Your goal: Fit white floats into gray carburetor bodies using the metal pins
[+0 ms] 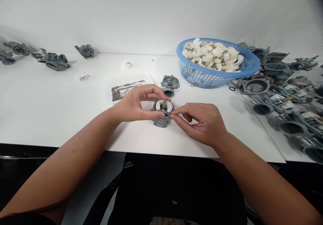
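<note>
My left hand is curved around a grey metal carburetor, fingers on its far side and thumb on its near side. A white float sits in the upturned carburetor, around a brass-coloured post. From the right, my right hand pinches a thin metal pin between thumb and forefinger, at the float's hinge. Whether the pin is inside the hinge holes I cannot tell. Just behind stands a second carburetor with no float visible in it.
A clear tray of thin metal pins lies behind my left hand. At the back right stands a blue basket full of white floats. Several carburetors crowd the right side; others stand far left. Two loose floats lie near the wall.
</note>
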The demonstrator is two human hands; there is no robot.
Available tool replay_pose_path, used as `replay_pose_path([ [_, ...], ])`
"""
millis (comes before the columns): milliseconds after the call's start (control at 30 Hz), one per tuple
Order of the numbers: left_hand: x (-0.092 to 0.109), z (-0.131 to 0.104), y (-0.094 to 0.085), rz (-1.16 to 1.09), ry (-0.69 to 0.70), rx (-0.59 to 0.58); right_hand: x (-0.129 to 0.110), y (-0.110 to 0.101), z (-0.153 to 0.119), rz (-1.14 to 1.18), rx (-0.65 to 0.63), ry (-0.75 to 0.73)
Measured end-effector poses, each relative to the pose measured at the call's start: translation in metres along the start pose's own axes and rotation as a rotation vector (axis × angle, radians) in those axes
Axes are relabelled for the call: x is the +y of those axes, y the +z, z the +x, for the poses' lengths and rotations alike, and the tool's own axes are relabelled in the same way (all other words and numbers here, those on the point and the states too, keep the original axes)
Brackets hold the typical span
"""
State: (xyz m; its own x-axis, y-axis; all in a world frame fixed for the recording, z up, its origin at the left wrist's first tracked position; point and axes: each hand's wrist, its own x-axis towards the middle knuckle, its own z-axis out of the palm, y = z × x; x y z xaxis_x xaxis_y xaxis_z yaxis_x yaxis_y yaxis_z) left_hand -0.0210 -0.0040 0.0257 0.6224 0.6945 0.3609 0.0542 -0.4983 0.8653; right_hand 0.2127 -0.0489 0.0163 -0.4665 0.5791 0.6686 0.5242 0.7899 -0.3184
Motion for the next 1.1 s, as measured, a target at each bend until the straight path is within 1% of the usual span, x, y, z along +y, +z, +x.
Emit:
replay_pose_path([
  [200, -0.0017, -0.0005, -0.0014, -0.007, -0.008, -0.012, -0.0016, 0.0022, 0.0007, -0.037, 0.014, -0.007],
  [433, -0.0028, 0.0005, -0.0073, -0.052, -0.051, -0.045, -0.0013, 0.0036, 0.0032, -0.051, 0.078, -0.031],
  [600, -0.0035, 0.0010, -0.0086, -0.056, -0.063, -0.041, -0.0021, 0.0050, 0.0037, -0.095, 0.043, -0.020],
  [800, -0.0051, 0.0013, -0.0091, -0.032, -0.086, -0.009, -0.0010, 0.0073, 0.0056, -0.108, 0.060, -0.031],
  [1000, -0.0047, 0.0015, -0.0084, -0.044, -0.105, 0.005, 0.0010, 0.0028, 0.0032, -0.100, 0.052, -0.068],
  [1100, -0.0051, 0.0018, -0.0091, -0.057, -0.115, -0.005, 0.0018, 0.0004, 0.0018, -0.070, 0.044, -0.054],
])
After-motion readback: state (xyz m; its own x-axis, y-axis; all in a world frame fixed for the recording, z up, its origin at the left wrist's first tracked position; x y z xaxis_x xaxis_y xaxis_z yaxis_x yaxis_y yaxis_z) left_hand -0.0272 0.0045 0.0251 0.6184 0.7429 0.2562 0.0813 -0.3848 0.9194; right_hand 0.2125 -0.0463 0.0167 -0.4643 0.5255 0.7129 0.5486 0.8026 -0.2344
